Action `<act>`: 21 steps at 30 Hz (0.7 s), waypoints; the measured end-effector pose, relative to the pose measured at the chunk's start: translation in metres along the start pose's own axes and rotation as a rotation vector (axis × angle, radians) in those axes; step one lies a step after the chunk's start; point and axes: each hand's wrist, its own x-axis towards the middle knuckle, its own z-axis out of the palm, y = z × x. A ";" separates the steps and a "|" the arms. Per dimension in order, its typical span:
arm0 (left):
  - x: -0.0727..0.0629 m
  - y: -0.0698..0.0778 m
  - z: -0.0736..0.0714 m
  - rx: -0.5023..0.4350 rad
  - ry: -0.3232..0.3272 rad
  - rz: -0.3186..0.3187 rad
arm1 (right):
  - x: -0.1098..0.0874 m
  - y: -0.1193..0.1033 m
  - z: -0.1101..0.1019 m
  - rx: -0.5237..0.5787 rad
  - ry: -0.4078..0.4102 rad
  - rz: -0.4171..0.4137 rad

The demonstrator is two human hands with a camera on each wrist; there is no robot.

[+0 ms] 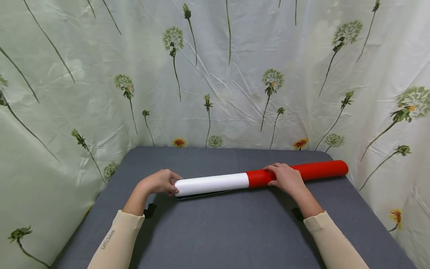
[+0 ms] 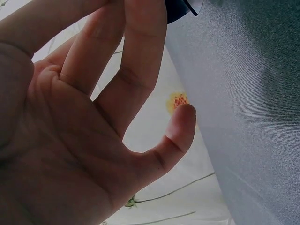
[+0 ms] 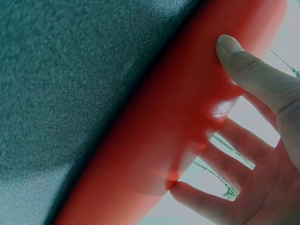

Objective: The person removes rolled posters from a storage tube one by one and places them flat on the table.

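Observation:
A long red-and-white roll of sheet material lies across the table, its white part (image 1: pixel 213 184) at the left and its red part (image 1: pixel 319 170) at the right. At the white end my left hand (image 1: pixel 161 182) pinches the roll between thumb and fingers. A dark blue end (image 2: pixel 177 10) shows at the top of the left wrist view, partly behind the fingers. Over the red part my right hand (image 1: pixel 285 177) holds the roll, thumb (image 3: pixel 253 70) on the near side and fingers spread along the far side. A dark edge shows under the white part.
The roll lies on a table covered in dark grey cloth (image 1: pixel 215 231). Its far right end comes close to the table's right edge. Behind and at both sides hangs a pale curtain (image 1: pixel 231 86) printed with dandelions.

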 end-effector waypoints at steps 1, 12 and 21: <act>0.000 -0.001 0.000 0.000 0.000 -0.004 | 0.000 0.000 0.000 0.000 -0.001 -0.001; -0.006 -0.007 -0.001 -0.009 0.006 -0.016 | 0.000 0.001 -0.003 -0.005 -0.002 -0.007; -0.013 -0.011 -0.005 -0.012 0.010 -0.031 | 0.001 0.003 -0.004 0.004 -0.011 -0.001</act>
